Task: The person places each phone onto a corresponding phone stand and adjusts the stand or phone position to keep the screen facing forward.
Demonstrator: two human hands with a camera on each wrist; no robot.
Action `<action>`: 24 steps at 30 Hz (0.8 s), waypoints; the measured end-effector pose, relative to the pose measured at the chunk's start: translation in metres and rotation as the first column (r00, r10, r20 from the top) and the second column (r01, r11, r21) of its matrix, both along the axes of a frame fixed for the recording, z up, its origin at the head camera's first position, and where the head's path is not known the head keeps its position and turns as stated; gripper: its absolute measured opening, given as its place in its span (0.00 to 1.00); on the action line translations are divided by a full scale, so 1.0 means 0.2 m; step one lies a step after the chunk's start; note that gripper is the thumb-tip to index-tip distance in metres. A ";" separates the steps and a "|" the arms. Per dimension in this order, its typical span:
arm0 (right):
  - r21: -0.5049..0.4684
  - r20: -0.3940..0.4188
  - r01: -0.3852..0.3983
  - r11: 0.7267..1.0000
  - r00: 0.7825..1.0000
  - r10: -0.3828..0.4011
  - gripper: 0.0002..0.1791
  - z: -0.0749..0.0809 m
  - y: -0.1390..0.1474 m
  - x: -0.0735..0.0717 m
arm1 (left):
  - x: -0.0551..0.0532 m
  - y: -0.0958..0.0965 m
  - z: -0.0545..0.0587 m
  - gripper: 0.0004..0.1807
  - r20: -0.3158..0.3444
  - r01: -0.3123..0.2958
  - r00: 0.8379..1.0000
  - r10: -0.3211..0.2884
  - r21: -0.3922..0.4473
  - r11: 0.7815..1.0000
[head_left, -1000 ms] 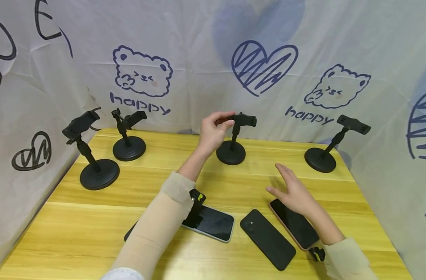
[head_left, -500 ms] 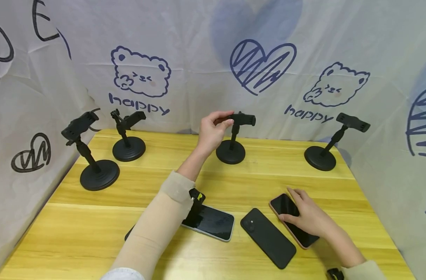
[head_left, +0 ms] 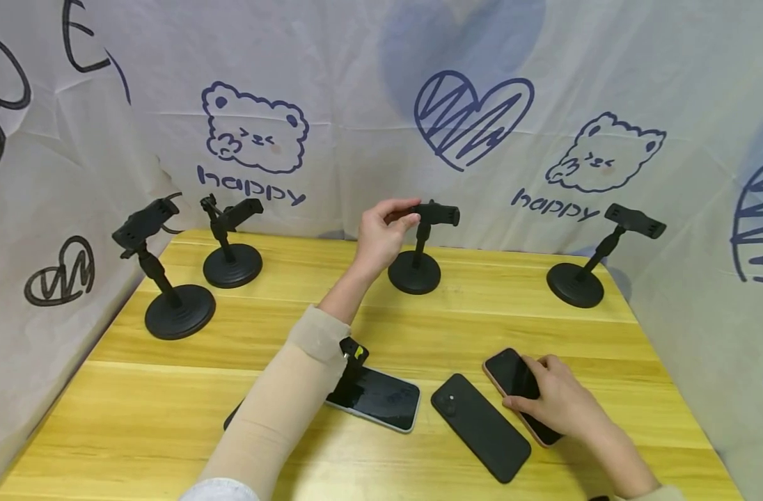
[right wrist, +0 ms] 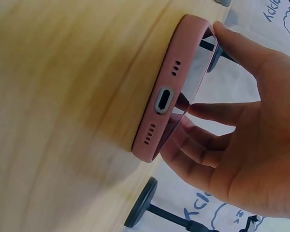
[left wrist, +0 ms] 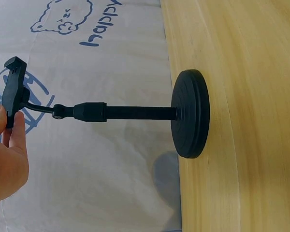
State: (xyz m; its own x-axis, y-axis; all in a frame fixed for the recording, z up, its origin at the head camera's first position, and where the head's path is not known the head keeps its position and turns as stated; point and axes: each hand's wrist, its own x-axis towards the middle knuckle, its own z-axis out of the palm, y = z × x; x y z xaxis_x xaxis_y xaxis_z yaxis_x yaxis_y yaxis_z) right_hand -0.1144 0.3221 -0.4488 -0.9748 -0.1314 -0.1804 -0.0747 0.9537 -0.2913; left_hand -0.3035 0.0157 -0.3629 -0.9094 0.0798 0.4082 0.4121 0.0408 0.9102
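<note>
My left hand [head_left: 380, 238] pinches the left end of the clamp [head_left: 441, 214] on the middle black phone stand [head_left: 414, 272], with thumb and fingers. In the left wrist view that stand's round base [left wrist: 189, 114] sits on the table. My right hand [head_left: 563, 398] grips a phone in a pink case [head_left: 512, 371], thumb at one long edge and fingers at the other. One fingertip touches the screen in the right wrist view, where the case's bottom edge with its charging port [right wrist: 164, 100] faces the camera. Whether the phone is off the table I cannot tell.
A black phone [head_left: 480, 428] lies back up beside the pink one. Another phone [head_left: 381, 400] lies screen up, partly behind my left sleeve, which nearly hides a further dark object [head_left: 231, 415]. More phone stands are at the left [head_left: 179, 311], back left [head_left: 232, 265] and right [head_left: 575, 284].
My right hand has come down and back toward me from above the pink-cased phone and taken hold of its edges. The left hand keeps its pinch on the stand's clamp.
</note>
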 end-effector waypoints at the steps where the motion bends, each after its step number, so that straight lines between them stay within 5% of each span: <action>1: 0.004 -0.003 0.007 1.000 1.000 -0.007 0.56 0.00 0.00 0.00 | 0.00 0.00 0.00 0.15 0.000 -0.001 1.000 0.001 -0.001 1.000; 14: 0.038 -0.018 0.042 0.998 0.999 -0.041 0.54 0.02 -0.03 -0.03 | 0.00 -0.01 0.01 0.15 0.006 0.006 1.000 -0.006 0.001 1.000; 24: 0.048 -0.163 -0.031 0.998 0.986 0.038 0.50 0.02 -0.09 -0.04 | 0.01 0.00 0.01 0.15 0.015 0.009 1.000 -0.009 0.008 1.000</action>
State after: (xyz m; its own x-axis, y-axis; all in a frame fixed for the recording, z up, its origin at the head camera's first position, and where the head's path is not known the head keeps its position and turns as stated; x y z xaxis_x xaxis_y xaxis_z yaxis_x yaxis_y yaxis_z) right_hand -0.1225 0.3051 -0.4454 -0.9867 -0.1607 -0.0256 -0.1507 0.9617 -0.2291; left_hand -0.3020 0.0149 -0.3618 -0.9149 0.0848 0.3948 0.3983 0.0296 0.9168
